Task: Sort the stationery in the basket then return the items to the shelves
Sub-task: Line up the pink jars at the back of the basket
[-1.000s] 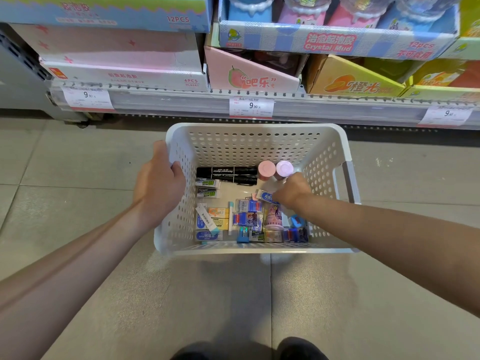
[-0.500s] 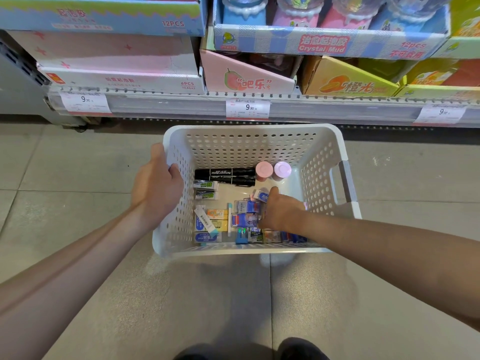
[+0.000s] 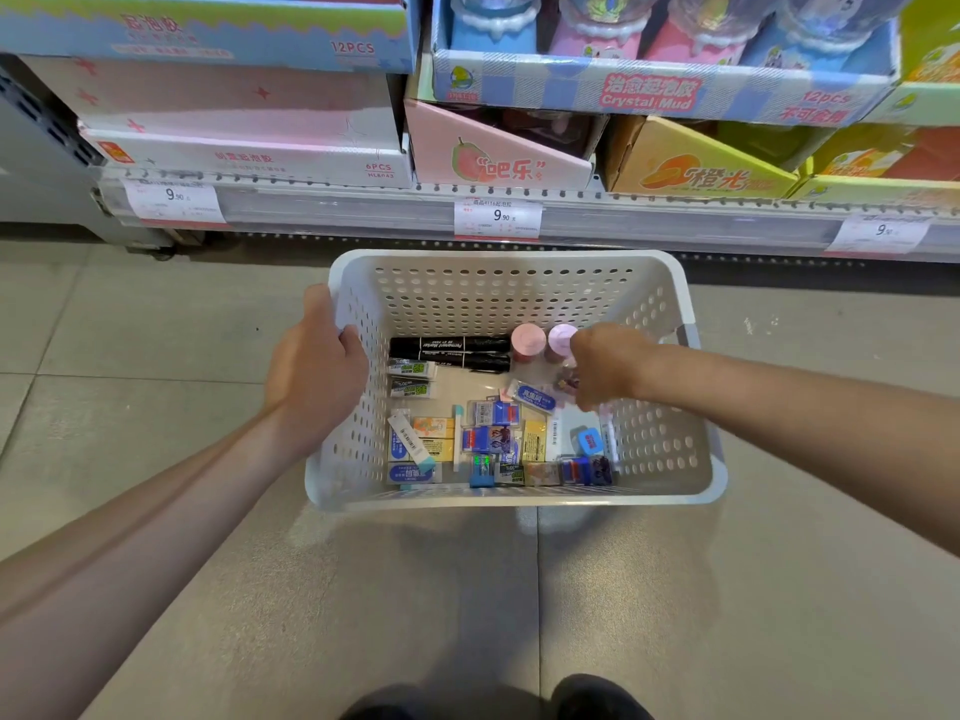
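A white perforated basket (image 3: pixel 509 259) sits on the tiled floor in front of a shelf. My left hand (image 3: pixel 317 366) grips its left rim. My right hand (image 3: pixel 605 363) is inside at the right, fingers pinched on a small clear packet (image 3: pixel 566 380) beside two pink-lidded jars (image 3: pixel 527 340). Two black markers (image 3: pixel 449 351) lie along the back of the basket. White erasers (image 3: pixel 411 368) lie at the left. Several small blue, yellow and white stationery packs (image 3: pixel 491 439) cover the front half of the bottom.
The low shelf edge (image 3: pixel 363 210) with price tags (image 3: pixel 497 218) runs just behind the basket. On it stand a pink box (image 3: pixel 493 158), an orange box (image 3: pixel 696 174) and a blue Crystal Mud tray (image 3: pixel 654 93). My shoes (image 3: pixel 597 698) show at the bottom.
My right hand moved from the packs at the basket's front back up to the right, beside the pink jars, with a small packet pinched in its fingers. My left hand stayed on the rim.
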